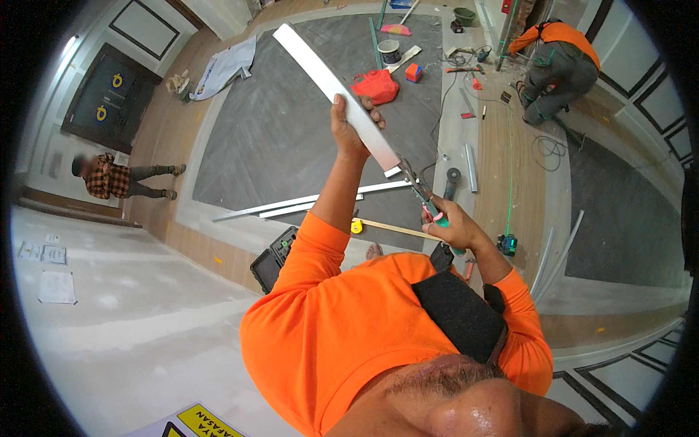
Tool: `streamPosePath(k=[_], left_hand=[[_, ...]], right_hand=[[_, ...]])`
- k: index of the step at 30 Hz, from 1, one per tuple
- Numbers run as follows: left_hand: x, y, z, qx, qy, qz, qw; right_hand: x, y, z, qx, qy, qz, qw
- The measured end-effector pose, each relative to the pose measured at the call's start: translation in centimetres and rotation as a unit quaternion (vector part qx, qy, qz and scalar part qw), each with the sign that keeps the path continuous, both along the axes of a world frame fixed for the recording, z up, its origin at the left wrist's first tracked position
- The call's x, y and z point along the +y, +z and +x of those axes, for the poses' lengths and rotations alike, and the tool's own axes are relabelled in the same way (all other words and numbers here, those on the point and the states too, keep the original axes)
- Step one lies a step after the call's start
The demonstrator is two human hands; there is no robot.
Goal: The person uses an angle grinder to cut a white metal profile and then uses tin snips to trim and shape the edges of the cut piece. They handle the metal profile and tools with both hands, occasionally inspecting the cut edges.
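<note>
Holding the long white trim strip point(331, 84) up in front of us, we are gripping it with the left hand point(348, 127), fingers closed around its middle part, so it is slanting from upper left down to the right, high over the grey floor point(277, 138). The right hand point(451, 226) is closed on the green and red handles of the snips point(422, 191), and their blades are meeting the lower end of the strip. To be cutting well, we are judging that the strip must be kept steady and not twisting, with the blades square to its edge. We are keeping the left fingers well apart from the blades. Whether the blades are already biting, we cannot tell.
</note>
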State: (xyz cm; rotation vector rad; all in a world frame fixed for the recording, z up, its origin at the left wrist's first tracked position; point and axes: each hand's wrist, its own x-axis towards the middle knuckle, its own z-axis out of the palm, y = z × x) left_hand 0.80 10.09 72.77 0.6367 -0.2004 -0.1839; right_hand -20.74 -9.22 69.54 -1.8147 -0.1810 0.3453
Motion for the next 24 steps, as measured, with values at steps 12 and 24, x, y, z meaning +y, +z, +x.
streamPosePath(k=[12,24], left_hand=[[0.4,1.3,-1.6,-0.020,0.015,0.000,1.000],[1.3,0.7,-1.7,-0.061,0.005,0.022,0.998]], right_hand=[[0.6,0.3,-0.6,-0.021,0.004,-0.004,1.000],[0.9,-1.0,-0.7,-0.037,-0.001,0.003,0.999]])
